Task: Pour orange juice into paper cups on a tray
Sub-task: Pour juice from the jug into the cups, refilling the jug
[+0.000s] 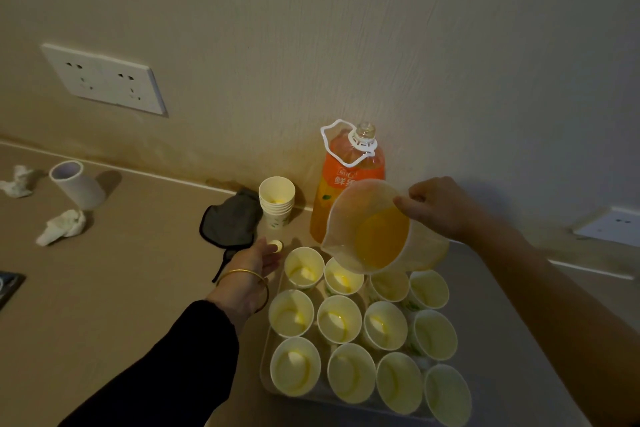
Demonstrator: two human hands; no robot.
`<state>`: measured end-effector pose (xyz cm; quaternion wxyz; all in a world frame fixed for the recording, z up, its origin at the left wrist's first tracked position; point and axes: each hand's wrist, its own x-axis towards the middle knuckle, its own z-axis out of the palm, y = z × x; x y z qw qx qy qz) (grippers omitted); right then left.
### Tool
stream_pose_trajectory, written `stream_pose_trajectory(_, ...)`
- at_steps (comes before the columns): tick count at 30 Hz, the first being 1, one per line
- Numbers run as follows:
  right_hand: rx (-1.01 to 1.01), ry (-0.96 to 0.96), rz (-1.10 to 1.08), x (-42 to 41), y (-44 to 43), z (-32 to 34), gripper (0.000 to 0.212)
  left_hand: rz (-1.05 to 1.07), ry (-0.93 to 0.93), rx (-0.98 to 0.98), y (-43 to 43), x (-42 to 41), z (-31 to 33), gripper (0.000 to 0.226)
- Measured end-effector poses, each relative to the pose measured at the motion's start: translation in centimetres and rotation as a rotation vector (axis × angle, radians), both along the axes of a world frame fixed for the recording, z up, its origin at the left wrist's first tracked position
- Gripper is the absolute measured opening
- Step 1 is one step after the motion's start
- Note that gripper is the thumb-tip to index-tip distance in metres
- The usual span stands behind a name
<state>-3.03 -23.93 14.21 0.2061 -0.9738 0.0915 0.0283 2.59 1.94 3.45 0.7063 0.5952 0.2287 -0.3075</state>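
The right hand (440, 206) gripped the tilted jug (349, 218) by its rear rim — thin plastic, likely sloshy; the left hand (254, 263) lay open beside light, tippable paper cups (339, 321).

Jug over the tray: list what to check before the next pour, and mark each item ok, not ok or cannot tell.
1. Grip: the right hand holds the jug at its handle side: ok.
2. Juice in the jug, pooled toward the spout: ok.
3. Spout aim: it hangs over the back row, between two paper cups: cannot tell which.
4. Paper cups all upright on the tray: ok.
5. Fill levels in the cups: too dim, cannot tell.
6. Left hand lies open beside the tray, near the bottle cap, clear of the pour: ok.
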Motion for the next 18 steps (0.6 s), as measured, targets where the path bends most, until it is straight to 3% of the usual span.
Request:
stream_pose_trajectory(12, -0.113, 0.095, 0.006, 0.5, 1.2, -0.1, 0.049, 0.033, -0.005, 0.002, 0.0, -0.3, -0.9, 0.043)
stream_pose_trajectory(18, -0.131, 0.105, -0.007, 0.7, 1.6, -0.1, 0.050, 0.008, -0.006, 0.011, -0.1, -0.4, -0.7, 0.027)
